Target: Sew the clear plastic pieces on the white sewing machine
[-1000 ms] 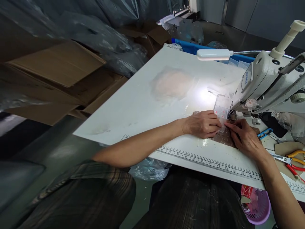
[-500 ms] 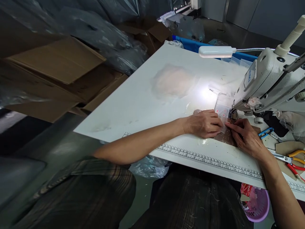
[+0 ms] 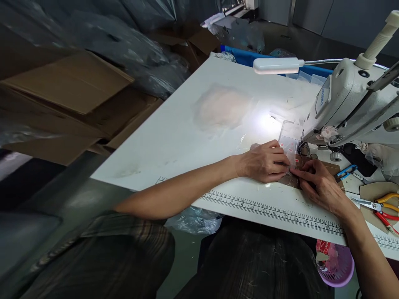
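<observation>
A small piece of sheer white fabric point(image 3: 288, 146) with pinkish-red marks lies at the needle area of a white sewing machine point(image 3: 338, 97). My left hand point(image 3: 264, 162) rests on the table left of the presser foot point(image 3: 301, 148), its curled fingers closed on the fabric's near part. In front of the foot, my right hand point(image 3: 322, 185) pinches the fabric's near edge, its forefinger almost meeting the left fingertips. Beneath both hands lies a brown plate point(image 3: 289, 180). The fingers partly hide the fabric.
A lamp point(image 3: 277, 65) lights the white table point(image 3: 174, 137), which has a printed ruler point(image 3: 264, 209) along its front edge. Blue thread snips point(image 3: 346, 172), scissors point(image 3: 370, 204) and red-handled pliers point(image 3: 386, 222) lie at right. Below is a purple basket point(image 3: 343, 270); cardboard boxes point(image 3: 71, 83) stand left.
My right hand has drawn slightly toward me and left, away from the presser foot. More of the brown plate shows beside the foot. The view has shifted a little.
</observation>
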A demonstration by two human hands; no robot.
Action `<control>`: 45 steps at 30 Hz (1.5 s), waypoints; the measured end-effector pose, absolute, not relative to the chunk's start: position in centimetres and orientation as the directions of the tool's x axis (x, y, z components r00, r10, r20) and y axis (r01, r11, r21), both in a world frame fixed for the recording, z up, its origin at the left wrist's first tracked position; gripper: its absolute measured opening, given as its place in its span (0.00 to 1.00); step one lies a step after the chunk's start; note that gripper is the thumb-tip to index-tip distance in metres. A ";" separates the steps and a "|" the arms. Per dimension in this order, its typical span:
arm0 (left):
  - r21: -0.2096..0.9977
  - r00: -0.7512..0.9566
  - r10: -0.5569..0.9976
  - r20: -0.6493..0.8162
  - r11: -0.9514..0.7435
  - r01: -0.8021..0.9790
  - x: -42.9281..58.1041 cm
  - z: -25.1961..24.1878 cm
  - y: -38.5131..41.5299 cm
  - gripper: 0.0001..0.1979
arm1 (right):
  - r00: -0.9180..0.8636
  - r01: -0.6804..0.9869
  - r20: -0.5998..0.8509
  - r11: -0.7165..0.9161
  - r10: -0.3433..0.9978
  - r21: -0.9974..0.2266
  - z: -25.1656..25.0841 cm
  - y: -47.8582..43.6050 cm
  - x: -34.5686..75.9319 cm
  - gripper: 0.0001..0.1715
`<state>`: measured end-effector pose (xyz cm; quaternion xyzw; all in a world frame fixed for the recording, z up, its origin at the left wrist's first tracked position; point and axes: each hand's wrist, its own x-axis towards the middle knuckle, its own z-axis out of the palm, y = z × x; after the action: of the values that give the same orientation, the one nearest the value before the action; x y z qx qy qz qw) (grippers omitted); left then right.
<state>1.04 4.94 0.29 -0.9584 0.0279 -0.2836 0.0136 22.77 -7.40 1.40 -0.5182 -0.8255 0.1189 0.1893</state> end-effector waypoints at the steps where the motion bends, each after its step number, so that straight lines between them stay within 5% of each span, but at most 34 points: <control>1: -0.024 0.837 -0.049 0.544 -0.999 -0.043 1.0 0.4 5.0 0.09 | -0.389 0.811 0.185 0.431 0.903 -0.395 1.4 -7.4 22.8 0.22; 6: 0.079 0.857 0.044 0.513 -0.997 0.003 0.8 0.6 5.9 0.18 | -0.383 0.808 0.177 0.422 0.906 -0.412 1.4 -7.3 22.9 0.22; 11: 0.059 0.878 0.064 0.474 -0.997 0.041 0.9 0.5 6.5 0.23 | -0.369 0.807 0.180 0.410 0.912 -0.426 1.4 -7.3 22.8 0.22; 28: 0.157 0.933 0.132 0.335 -0.984 0.083 0.6 0.1 6.2 0.19 | -0.364 0.808 0.177 0.404 0.915 -0.428 1.5 -7.3 22.7 0.22; 34: 0.024 0.914 0.119 0.387 -0.993 0.119 1.1 0.0 5.9 0.25 | -0.359 0.807 0.200 0.411 0.912 -0.424 1.3 -7.3 22.6 0.22; 45: -0.147 0.935 0.093 0.342 -0.978 0.151 2.3 0.9 5.5 0.18 | -0.350 0.804 0.218 0.411 0.911 -0.430 1.2 -7.4 22.5 0.22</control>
<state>2.30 5.50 0.90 -0.9800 -0.0622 -0.1689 0.0855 22.51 -7.36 1.18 -0.5280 -0.8120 0.1250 0.2153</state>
